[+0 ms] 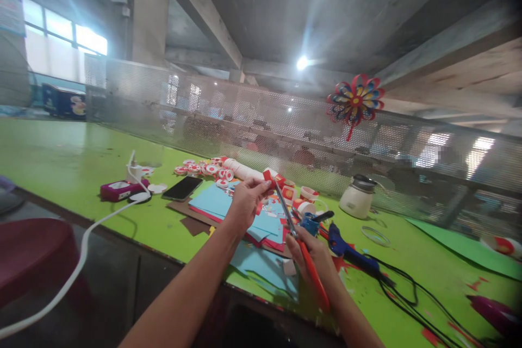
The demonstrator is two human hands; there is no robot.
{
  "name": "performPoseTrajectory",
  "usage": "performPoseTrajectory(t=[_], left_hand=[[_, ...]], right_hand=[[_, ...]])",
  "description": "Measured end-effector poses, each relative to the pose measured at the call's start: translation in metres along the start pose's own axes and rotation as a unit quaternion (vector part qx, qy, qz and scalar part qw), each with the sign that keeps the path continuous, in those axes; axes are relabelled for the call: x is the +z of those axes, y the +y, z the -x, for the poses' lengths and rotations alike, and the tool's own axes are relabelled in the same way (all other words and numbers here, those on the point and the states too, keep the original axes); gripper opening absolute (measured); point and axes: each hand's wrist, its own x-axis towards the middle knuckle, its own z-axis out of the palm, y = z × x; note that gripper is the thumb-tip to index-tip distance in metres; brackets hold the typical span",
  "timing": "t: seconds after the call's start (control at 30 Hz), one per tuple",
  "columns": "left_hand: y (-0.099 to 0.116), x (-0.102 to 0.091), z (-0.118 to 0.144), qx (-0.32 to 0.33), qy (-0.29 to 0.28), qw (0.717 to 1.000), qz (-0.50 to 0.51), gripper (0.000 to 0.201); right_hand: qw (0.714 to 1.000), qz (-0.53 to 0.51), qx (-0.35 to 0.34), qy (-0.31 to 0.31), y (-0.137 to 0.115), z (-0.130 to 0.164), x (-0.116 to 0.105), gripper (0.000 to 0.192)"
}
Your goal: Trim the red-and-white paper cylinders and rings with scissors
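Note:
My left hand [248, 199] pinches a small red piece of paper [269, 175] above the stacked sheets. In my right hand [312, 253] is a pair of scissors [306, 261] with orange-red handles. Its blades point up and away from me, their tips close to the red piece; whether they touch it I cannot tell. Below both hands lie light blue paper sheets [212, 198], with red sheets and brown card under them. Small paper scraps are scattered on top of the stack.
Left of the stack are a phone [182, 188] and a purple power strip [122, 189] with a white cord. To the right lie a blue glue gun [350, 253] with black cable and a cream jug [358, 197]. Red-and-white rolls [204, 167] sit behind, before a perforated metal screen [244, 114].

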Motion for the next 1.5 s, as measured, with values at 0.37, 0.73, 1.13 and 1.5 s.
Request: performPoseTrajectory(t=[0.37,0.73,1.13,1.5], left_hand=[[0.0009,0.0009,0.0005,0.011,-0.004,1.000,0.006,0.018],[0.0011,0.0011,0.0012,0.008,-0.005,1.000,0.003,0.018],[0.0000,-0.0007,0.0019,-0.040,-0.038,0.998,0.020,0.021],[-0.0052,-0.0050,-0.0005,-0.072,-0.071,0.993,-0.056,0.017]], right_hand=[[1.000,0.003,0.015,-0.016,0.0047,0.0013,-0.0006,0.050],[0.999,-0.020,0.030,-0.010,0.0023,0.0013,0.0003,0.055],[0.999,-0.025,0.035,0.033,0.0035,0.0044,0.0020,0.046],[0.985,-0.108,0.095,0.092,0.0092,0.0063,-0.0027,0.039]])
